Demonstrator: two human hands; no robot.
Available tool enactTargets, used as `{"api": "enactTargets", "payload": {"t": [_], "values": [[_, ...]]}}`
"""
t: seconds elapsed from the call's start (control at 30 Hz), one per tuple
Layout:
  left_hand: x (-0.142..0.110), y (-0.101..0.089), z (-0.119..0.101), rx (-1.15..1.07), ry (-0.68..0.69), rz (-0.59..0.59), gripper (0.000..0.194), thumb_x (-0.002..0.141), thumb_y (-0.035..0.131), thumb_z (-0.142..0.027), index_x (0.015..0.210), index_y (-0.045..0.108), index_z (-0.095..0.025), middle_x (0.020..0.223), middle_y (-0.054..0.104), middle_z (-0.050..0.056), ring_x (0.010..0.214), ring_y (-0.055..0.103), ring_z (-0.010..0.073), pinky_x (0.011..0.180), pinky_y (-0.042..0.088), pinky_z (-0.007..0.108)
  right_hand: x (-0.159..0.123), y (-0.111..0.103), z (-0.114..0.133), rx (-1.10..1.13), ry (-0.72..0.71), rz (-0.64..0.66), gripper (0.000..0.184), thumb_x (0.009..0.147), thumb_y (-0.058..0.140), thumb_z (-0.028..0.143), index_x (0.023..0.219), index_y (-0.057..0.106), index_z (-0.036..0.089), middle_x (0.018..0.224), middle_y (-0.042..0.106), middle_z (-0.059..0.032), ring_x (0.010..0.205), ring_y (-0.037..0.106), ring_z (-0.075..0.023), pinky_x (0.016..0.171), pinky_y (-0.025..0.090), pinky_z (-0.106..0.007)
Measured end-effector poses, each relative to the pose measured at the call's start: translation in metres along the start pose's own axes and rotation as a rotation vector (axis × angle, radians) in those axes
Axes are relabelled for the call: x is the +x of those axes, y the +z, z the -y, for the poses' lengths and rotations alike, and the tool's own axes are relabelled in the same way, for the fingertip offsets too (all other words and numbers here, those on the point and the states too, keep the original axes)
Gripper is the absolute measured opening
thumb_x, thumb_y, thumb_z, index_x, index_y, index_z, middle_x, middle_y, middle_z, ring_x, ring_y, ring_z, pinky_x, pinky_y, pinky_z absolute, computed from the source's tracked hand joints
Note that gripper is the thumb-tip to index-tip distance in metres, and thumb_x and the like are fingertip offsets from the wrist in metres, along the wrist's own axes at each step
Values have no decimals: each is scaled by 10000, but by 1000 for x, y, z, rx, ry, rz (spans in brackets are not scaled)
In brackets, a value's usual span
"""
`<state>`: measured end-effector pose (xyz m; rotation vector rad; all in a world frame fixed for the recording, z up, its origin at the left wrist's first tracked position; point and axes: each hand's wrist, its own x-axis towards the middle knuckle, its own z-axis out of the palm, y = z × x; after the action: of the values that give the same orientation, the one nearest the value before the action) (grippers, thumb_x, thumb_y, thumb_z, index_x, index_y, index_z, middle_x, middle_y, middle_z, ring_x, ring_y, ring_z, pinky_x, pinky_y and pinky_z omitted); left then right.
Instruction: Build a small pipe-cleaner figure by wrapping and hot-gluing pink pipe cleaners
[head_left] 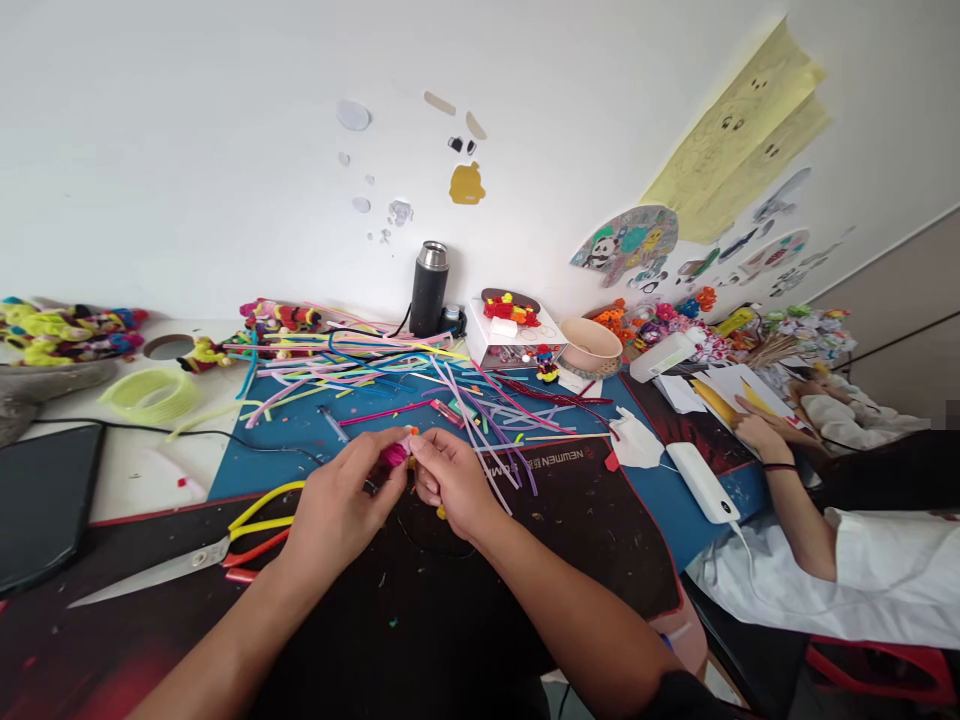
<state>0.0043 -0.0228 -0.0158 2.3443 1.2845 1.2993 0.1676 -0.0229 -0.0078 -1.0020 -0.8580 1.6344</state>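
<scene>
My left hand [337, 505] and my right hand [452, 480] meet over the black desk mat [585, 520]. Between their pinched fingertips sits a small fuzzy magenta pipe-cleaner piece [393, 455] with a bit of orange at its end. Both hands are closed on it. A yellow scrap shows under my right hand. Just beyond the hands, several loose coloured pipe cleaners [375, 375] lie spread over the blue mat [300, 430].
Yellow-handled scissors [187, 560] lie left of my left arm. A black flask [429, 290], a white box of small figures [514, 335] and a beige bowl [591, 345] stand by the wall. At right another person's hand [757, 435] rests on paper, near a white power bank [703, 482].
</scene>
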Motion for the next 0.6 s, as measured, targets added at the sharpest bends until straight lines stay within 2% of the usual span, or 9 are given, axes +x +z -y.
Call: {"api": "enactTargets", "payload": {"t": [0.13,0.27,0.33,0.43,0.53,0.6], "values": [[-1,2,2,14,-13,11,215,1056,581,-282,1242,673,-226,1115,838,74,938,820,231,771,615,279,0,-1,-1,-10,-2,-3,458,823,845,582,781,577,213,470,401,129,397,260,-50,409,179,-221],[-1,2,3,-55,-84,19,216,1027,606,-294,1209,701,-228,1129,841,73,960,815,234,808,614,288,-1,-1,-1,-16,5,12,471,829,837,597,767,575,210,469,401,126,396,270,-50,412,181,-225],[-1,0,3,-125,-172,27,229,1001,636,-326,1192,722,-232,1099,844,59,901,808,225,799,612,293,-1,0,0,-21,11,21,480,829,834,608,759,580,207,465,396,125,395,269,-50,413,184,-226],[2,-4,2,-266,-385,61,261,959,690,-398,1160,731,-237,999,836,32,784,783,205,722,593,281,-2,1,2,-34,7,38,487,817,837,625,761,599,203,460,395,125,389,268,-51,412,187,-227],[7,-8,-1,-465,-580,107,331,933,723,-466,1155,702,-222,922,812,30,780,780,216,701,581,280,-3,2,7,-41,-13,44,485,814,831,639,788,630,198,465,400,123,383,273,-51,414,186,-226],[10,-10,-3,-581,-656,102,394,910,743,-520,1148,685,-211,865,789,27,752,770,221,703,583,294,-3,2,9,-45,-32,36,481,816,825,643,807,649,196,466,396,124,384,271,-52,415,189,-225]]}}
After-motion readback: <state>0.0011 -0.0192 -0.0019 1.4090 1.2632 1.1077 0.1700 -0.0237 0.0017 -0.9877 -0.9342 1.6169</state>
